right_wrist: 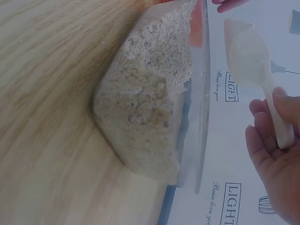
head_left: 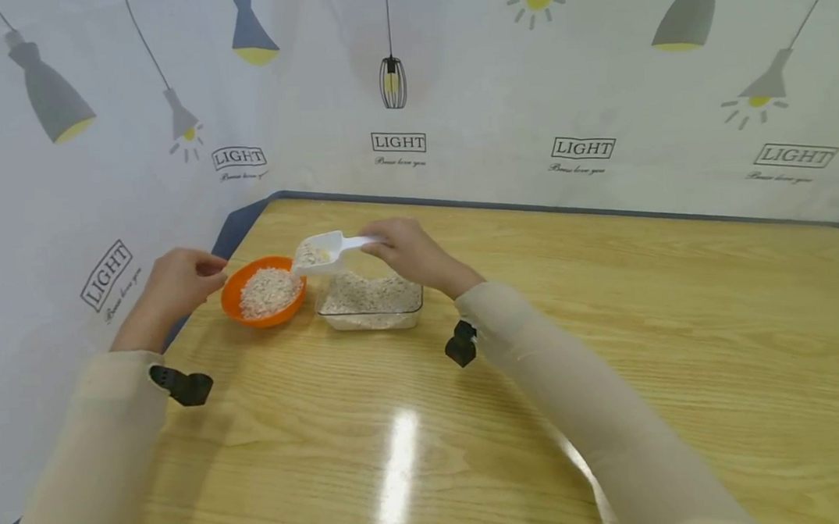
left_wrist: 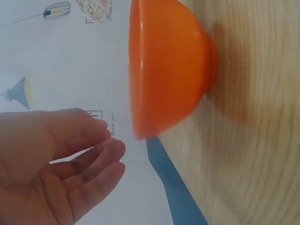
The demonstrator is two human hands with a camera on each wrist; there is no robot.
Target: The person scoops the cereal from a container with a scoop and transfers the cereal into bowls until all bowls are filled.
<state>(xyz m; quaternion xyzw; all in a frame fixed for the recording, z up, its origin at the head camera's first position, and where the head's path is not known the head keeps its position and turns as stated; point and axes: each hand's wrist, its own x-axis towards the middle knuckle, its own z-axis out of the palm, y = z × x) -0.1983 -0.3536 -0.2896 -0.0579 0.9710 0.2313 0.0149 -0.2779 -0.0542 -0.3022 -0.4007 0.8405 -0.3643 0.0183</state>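
My right hand [head_left: 415, 250] grips the handle of a white plastic scoop [head_left: 340, 250], which holds some oat flakes. The scoop's front lies over the right rim of an orange bowl [head_left: 274, 321], where a heap of oat flakes [head_left: 268, 290] sits. Just right of the bowl stands a clear rectangular container [head_left: 369, 322] with more flakes in it, below the scoop. My left hand [head_left: 181, 284] hovers at the bowl's left side, fingers loosely curled and holding nothing. In the left wrist view a gap shows between the fingertips [left_wrist: 117, 147] and the bowl.
The wooden table [head_left: 412, 419] has a dark blue edge [head_left: 530, 207] at the back and left. A white wall covering with printed lamps [head_left: 391, 83] rises behind it and along the left side. Each sleeve carries a black wrist device [head_left: 186, 385].
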